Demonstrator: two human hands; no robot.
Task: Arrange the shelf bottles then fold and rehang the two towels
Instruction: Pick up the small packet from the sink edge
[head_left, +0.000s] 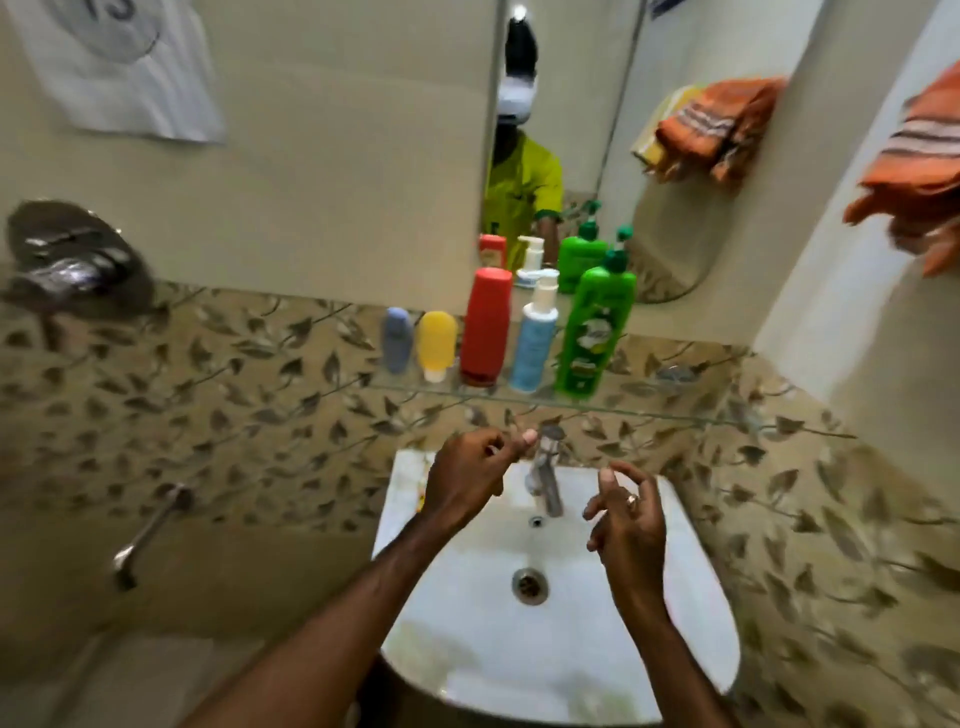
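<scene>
Hands (467, 475) (626, 519) flank tap (548, 480); bottles (485, 327) above.

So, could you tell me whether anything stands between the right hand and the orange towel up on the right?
Nothing visible does. The right hand hovers empty over the sink, and the orange towel hangs higher on the right wall, with open air between them.
</scene>
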